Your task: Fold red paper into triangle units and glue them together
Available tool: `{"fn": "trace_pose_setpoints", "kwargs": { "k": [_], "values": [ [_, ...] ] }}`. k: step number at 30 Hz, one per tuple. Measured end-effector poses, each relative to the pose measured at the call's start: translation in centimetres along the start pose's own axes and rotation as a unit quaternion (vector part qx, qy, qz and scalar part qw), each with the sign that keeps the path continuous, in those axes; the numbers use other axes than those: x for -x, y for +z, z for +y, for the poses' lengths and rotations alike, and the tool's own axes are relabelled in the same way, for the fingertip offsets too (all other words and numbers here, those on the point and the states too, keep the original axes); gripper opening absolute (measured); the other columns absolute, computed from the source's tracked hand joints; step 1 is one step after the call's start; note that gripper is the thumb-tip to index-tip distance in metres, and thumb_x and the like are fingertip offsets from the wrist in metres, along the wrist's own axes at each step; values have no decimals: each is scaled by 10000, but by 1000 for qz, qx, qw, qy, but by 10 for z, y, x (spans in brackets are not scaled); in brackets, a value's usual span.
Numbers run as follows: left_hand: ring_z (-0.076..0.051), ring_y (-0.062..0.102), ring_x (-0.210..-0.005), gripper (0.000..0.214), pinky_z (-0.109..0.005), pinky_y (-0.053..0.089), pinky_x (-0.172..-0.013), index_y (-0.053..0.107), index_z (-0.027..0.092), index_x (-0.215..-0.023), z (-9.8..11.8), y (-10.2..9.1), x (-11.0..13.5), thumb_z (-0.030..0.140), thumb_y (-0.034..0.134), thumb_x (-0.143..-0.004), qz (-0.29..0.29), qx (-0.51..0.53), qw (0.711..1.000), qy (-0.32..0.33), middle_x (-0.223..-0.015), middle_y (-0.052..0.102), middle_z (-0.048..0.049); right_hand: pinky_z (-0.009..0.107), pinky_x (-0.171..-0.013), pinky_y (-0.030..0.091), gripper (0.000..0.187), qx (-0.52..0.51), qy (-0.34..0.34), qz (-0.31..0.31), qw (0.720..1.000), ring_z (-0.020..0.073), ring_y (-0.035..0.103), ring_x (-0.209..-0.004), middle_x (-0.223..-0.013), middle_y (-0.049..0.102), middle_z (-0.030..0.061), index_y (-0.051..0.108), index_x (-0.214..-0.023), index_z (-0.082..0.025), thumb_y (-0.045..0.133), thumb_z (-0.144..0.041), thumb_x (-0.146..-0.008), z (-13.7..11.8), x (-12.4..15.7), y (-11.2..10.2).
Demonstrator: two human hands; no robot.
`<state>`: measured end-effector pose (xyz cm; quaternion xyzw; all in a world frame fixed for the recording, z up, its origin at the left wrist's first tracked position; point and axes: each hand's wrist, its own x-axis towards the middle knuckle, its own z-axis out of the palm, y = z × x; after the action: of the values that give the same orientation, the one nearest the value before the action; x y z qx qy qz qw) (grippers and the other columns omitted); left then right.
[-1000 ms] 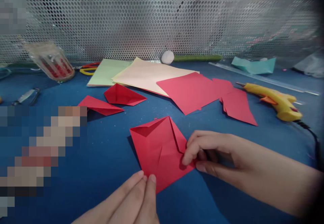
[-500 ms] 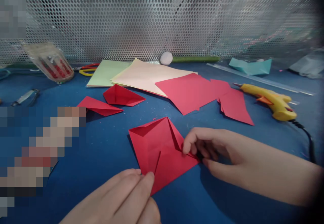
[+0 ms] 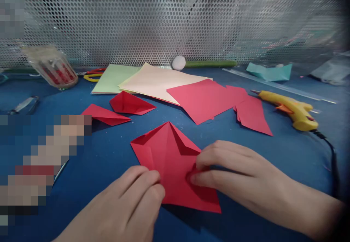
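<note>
A red sheet of paper with folded flaps along its far edges lies in front of me. My left hand has its curled fingers on the sheet's near left side; what its thumb does is hidden. On the right edge, my right hand pinches the paper between thumb and fingers, and the near right corner sticks out below it. Beyond the sheet are a folded red paper piece and a second folded red piece, both untouched.
Behind lie red sheets, a cream paper stack and green paper. A yellow glue gun with a black cord rests at the right. A jar leans at the left back, near yellow-handled scissors. A pixelated patch covers the left side.
The red sheet has shifted left and turned slightly, its near corner now pointing right toward me. My right hand has moved inward over its right edge; my left hand has moved slightly up.
</note>
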<state>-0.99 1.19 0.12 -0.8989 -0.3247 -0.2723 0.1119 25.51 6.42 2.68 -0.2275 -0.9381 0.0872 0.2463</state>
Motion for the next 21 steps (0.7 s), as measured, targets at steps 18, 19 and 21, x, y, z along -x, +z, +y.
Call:
{"fn": "trace_pose_setpoints", "kwargs": {
  "k": [18,19,21],
  "values": [
    [-143,556,-1310,431,-260,346,-1195,680,196,-944,3,5,16,51,292,-1065,52,-14,998,38,-1111,727,-7,259,-837,520,251,-82,-3,-101,992,146,657,-899,-978,737,56,718,-1029,-181,469,-186,-1058,-11,-9,-4],
    [-145,560,-1303,431,-260,351,-1193,683,194,-935,3,5,16,48,297,-1058,51,-11,998,40,-1122,724,-12,243,-810,527,242,-99,18,-96,990,143,654,-873,-961,729,58,711,-999,-175,474,-162,-1045,-12,-9,-3],
    [-135,578,-1276,437,-242,351,-1186,703,196,-948,2,4,17,54,303,-1051,40,-2,998,43,-1129,728,-12,214,-745,533,207,-138,64,-79,985,133,644,-816,-928,706,52,685,-949,-186,498,-117,-1002,-14,-10,-2]
  ]
}}
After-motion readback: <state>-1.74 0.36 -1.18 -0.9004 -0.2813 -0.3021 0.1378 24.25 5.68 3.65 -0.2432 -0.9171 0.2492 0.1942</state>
